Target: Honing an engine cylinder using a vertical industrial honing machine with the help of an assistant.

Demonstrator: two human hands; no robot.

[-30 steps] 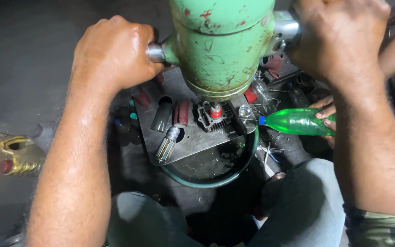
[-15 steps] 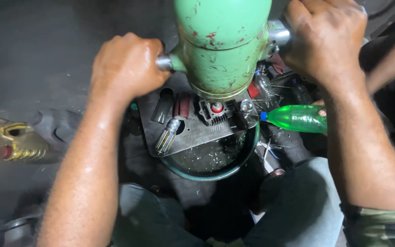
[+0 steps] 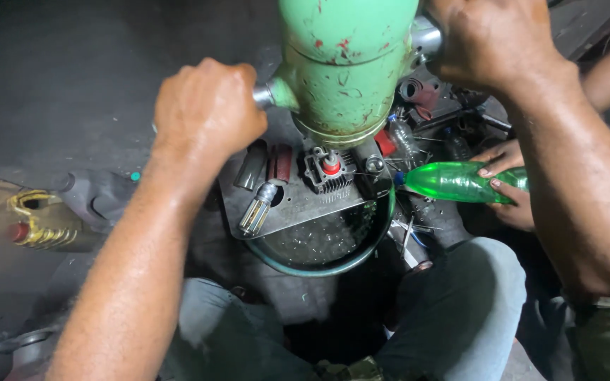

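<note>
Gripping both metal side handles of the green cylinder (image 3: 347, 67): my left hand (image 3: 206, 113) is a closed fist on the left handle (image 3: 266, 95), right hand (image 3: 492, 42) wrapped tight round the right handle (image 3: 425, 39). Below & btwn my hands sits a small finned engine part (image 3: 327, 171) on a metal plate (image 3: 298, 208) (over a round basin (image 3: 319, 264)). Under my right wrist, another person's hand (image 3: 506, 187) holds a green bottle (image 3: 453, 182).

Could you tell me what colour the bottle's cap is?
Blue, on the green bottle; head view.
</note>
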